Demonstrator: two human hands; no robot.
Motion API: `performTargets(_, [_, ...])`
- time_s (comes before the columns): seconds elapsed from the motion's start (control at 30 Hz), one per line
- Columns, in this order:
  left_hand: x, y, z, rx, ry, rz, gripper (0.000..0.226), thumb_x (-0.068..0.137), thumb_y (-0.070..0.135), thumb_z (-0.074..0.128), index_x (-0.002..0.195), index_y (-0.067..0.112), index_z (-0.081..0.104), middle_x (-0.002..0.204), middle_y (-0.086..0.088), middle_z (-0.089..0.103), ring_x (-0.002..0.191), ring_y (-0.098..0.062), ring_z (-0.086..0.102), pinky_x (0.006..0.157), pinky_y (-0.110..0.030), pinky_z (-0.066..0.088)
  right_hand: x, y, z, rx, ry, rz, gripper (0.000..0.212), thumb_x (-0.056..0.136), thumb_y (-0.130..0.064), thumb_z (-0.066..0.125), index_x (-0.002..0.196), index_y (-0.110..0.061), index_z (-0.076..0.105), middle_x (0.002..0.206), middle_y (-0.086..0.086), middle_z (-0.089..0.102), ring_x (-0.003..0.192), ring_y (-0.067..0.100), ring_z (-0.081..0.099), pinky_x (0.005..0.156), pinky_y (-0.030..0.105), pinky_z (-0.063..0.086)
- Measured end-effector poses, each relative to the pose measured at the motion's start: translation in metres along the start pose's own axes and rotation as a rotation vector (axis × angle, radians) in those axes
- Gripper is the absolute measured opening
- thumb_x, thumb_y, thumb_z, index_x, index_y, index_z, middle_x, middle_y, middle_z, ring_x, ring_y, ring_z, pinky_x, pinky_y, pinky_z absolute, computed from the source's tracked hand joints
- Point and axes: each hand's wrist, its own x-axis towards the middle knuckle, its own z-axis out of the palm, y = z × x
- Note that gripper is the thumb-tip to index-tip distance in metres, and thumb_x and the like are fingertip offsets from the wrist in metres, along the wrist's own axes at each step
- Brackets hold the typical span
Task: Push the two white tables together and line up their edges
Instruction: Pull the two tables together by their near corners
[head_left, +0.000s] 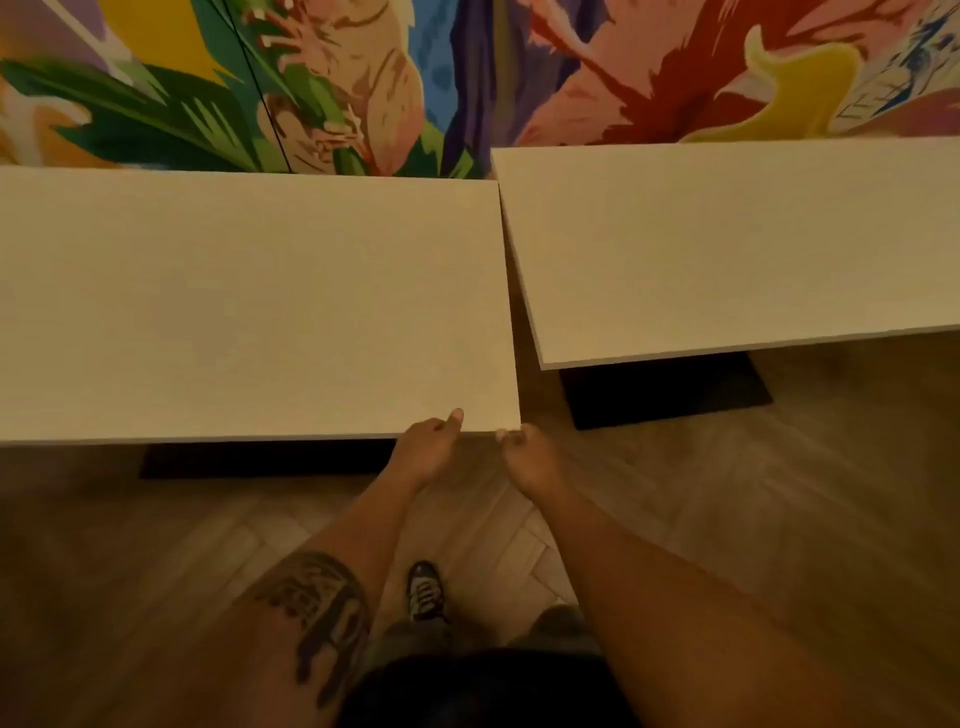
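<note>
Both arms reach forward, left hand (427, 448) and right hand (524, 453) curled, close together.

My arms were bare to the elbow, no sleeves, watch or rings showing; my left forearm (311, 597) carried a large dark tattoo with dripping shapes; my right forearm (649, 571) was unmarked; below I wore dark trousers and a dark laced shoe (426, 590) with pale lacing.
</note>
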Motion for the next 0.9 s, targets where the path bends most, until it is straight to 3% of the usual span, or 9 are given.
performTargets(0.07, [0.012, -0.004, 0.001, -0.309, -0.048, -0.181, 0.073, 0.098, 0.066, 0.032, 0.123, 0.009, 0.070, 0.132, -0.010, 0.067, 0.116, -0.026, 0.061, 0.098, -0.040, 0.045, 0.011, -0.002, 0.004, 0.158, 0.014, 0.143, 0.057, 0.100, -0.043, 0.051, 0.140, -0.003, 0.050, 0.138, 0.011, 0.058, 0.121, 0.029, 0.057, 0.089, 0.026, 0.038])
performTargets(0.17, [0.022, -0.014, 0.003, -0.770, -0.143, -0.347, 0.079, 0.095, 0.071, 0.035, 0.122, 0.005, 0.069, 0.128, -0.012, 0.069, 0.117, -0.027, 0.062, 0.107, -0.048, 0.043, 0.028, 0.002, 0.007, 0.290, -0.030, 0.247, 0.060, 0.100, -0.049, 0.046, 0.138, -0.003, 0.054, 0.139, 0.019, 0.058, 0.120, 0.033, 0.058, 0.103, 0.044, 0.046])
performTargets(0.27, [0.037, -0.024, 0.002, -0.990, -0.147, -0.429, 0.086, 0.092, 0.075, 0.033, 0.118, 0.001, 0.069, 0.125, -0.016, 0.070, 0.117, -0.030, 0.064, 0.103, -0.048, 0.046, 0.040, 0.005, 0.012, 0.554, -0.084, 0.356, 0.064, 0.100, -0.051, 0.048, 0.147, -0.008, 0.045, 0.133, 0.012, 0.059, 0.118, 0.026, 0.058, 0.108, 0.041, 0.044])
performTargets(0.37, [0.046, -0.032, 0.006, -1.122, -0.122, -0.503, 0.083, 0.091, 0.075, 0.035, 0.109, 0.001, 0.065, 0.123, -0.020, 0.071, 0.113, -0.033, 0.066, 0.093, -0.047, 0.051, 0.047, 0.007, 0.016, 0.815, -0.093, 0.425, 0.052, 0.100, -0.046, 0.052, 0.141, -0.015, 0.049, 0.108, 0.005, 0.061, 0.105, 0.021, 0.058, 0.105, 0.041, 0.045])
performTargets(0.43, [0.052, -0.038, 0.010, -1.191, -0.113, -0.539, 0.082, 0.091, 0.075, 0.038, 0.111, -0.001, 0.062, 0.123, -0.022, 0.070, 0.112, -0.035, 0.066, 0.087, -0.047, 0.052, 0.050, 0.006, 0.018, 0.952, -0.088, 0.447, 0.039, 0.099, -0.043, 0.055, 0.132, -0.022, 0.051, 0.108, 0.007, 0.061, 0.113, 0.026, 0.058, 0.100, 0.041, 0.047])
performTargets(0.53, [0.061, -0.041, 0.013, -1.354, -0.075, -0.556, 0.082, 0.089, 0.071, 0.050, 0.121, -0.004, 0.053, 0.123, -0.026, 0.064, 0.114, -0.039, 0.063, 0.087, -0.049, 0.054, 0.058, 0.005, 0.018, 1.090, -0.059, 0.473, 0.028, 0.098, -0.035, 0.060, 0.119, -0.017, 0.054, 0.110, 0.015, 0.061, 0.116, 0.031, 0.058, 0.106, 0.043, 0.045])
performTargets(0.63, [0.072, -0.037, 0.015, -1.521, 0.000, -0.495, 0.059, 0.090, 0.057, 0.063, 0.116, 0.004, 0.055, 0.116, -0.025, 0.062, 0.111, -0.039, 0.062, 0.094, -0.052, 0.053, 0.067, 0.005, 0.021, 1.114, -0.074, 0.493, 0.019, 0.098, -0.025, 0.062, 0.111, -0.011, 0.062, 0.112, 0.019, 0.064, 0.105, 0.029, 0.062, 0.095, 0.040, 0.051])
performTargets(0.7, [0.077, -0.033, 0.017, -1.564, 0.029, -0.474, 0.042, 0.094, 0.047, 0.063, 0.113, 0.011, 0.059, 0.116, -0.023, 0.062, 0.108, -0.038, 0.061, 0.098, -0.053, 0.050, 0.073, 0.007, 0.023, 1.110, -0.078, 0.503, 0.018, 0.099, -0.019, 0.061, 0.112, -0.007, 0.064, 0.115, 0.019, 0.065, 0.104, 0.029, 0.063, 0.101, 0.042, 0.050])
performTargets(0.9, [0.089, -0.029, 0.024, -1.572, 0.114, -0.519, 0.033, 0.101, 0.026, 0.057, 0.124, 0.002, 0.056, 0.117, -0.022, 0.061, 0.105, -0.039, 0.061, 0.091, -0.056, 0.051, 0.089, 0.015, 0.028, 1.048, -0.005, 0.563, 0.015, 0.100, -0.009, 0.058, 0.098, 0.004, 0.064, 0.101, 0.020, 0.066, 0.091, 0.029, 0.064, 0.101, 0.048, 0.051])
